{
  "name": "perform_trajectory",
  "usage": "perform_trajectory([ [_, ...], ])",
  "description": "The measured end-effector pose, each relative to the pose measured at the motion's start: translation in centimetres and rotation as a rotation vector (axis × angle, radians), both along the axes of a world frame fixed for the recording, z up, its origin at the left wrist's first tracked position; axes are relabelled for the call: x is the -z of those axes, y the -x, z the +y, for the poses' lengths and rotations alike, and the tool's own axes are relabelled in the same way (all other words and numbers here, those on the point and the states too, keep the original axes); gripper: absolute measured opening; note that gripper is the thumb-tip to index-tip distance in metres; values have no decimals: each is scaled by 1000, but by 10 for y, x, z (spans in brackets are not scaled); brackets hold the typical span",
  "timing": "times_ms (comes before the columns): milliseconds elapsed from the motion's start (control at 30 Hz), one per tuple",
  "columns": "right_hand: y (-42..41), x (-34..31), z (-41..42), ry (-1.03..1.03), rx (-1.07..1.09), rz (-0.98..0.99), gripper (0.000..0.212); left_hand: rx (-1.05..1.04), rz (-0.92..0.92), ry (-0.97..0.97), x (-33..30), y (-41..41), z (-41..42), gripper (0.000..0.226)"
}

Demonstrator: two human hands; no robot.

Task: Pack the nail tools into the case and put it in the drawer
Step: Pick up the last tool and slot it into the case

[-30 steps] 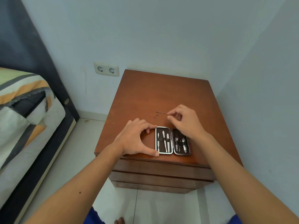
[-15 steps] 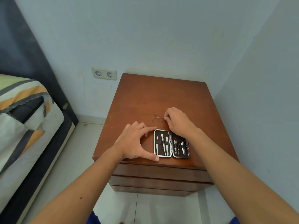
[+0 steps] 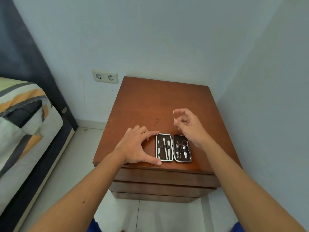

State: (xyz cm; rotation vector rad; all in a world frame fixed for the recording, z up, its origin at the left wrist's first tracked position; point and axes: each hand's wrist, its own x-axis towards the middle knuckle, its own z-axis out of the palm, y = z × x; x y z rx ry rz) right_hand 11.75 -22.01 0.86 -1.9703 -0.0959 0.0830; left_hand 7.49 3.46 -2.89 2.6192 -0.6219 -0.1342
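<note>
Pale blue walls [image 3: 167, 39] meet in a corner behind a brown wooden nightstand [image 3: 150, 106], with a double wall socket [image 3: 105, 76] just left of its far edge and a bed [image 3: 21, 123] with a striped cover against a dark headboard [image 3: 25, 52] along the left. White floor tiles [image 3: 70, 164] show below. Three drawer fronts [image 3: 163, 180] stack under the nightstand top, all pushed in. Near the front edge of the top lies the case [image 3: 173, 148], opened flat like a book, its dark lining framed by a metal rim. Its left half holds three slim silver tools [image 3: 165, 147] side by side under an elastic band; its right half holds small scissors [image 3: 181, 142] and two clippers [image 3: 181, 152], also strapped in. No brand or writing can be read on the case or tools. The left hand [image 3: 138, 148] rests on the wood just beside the case, fingers spread and relaxed, forefinger tip at the case's far left corner and thumb tip at its near left corner, bracing it without gripping. The right hand [image 3: 189, 124] hovers above the wood just beyond the case's right half, thumb and fingertips pinched on a thin metal tool [image 3: 174, 116], which stands nearly upright, clear of the tabletop.
</note>
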Motion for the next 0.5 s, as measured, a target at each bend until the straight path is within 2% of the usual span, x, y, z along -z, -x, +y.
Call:
perform_trajectory([
  [100, 1, -3, 0, 9, -32, -39, 48, -2, 5, 4, -1, 0, 0, 119],
  [500, 16, 11, 15, 15, -120, -63, 38, 1, -13, 3, 0, -1, 0, 118],
])
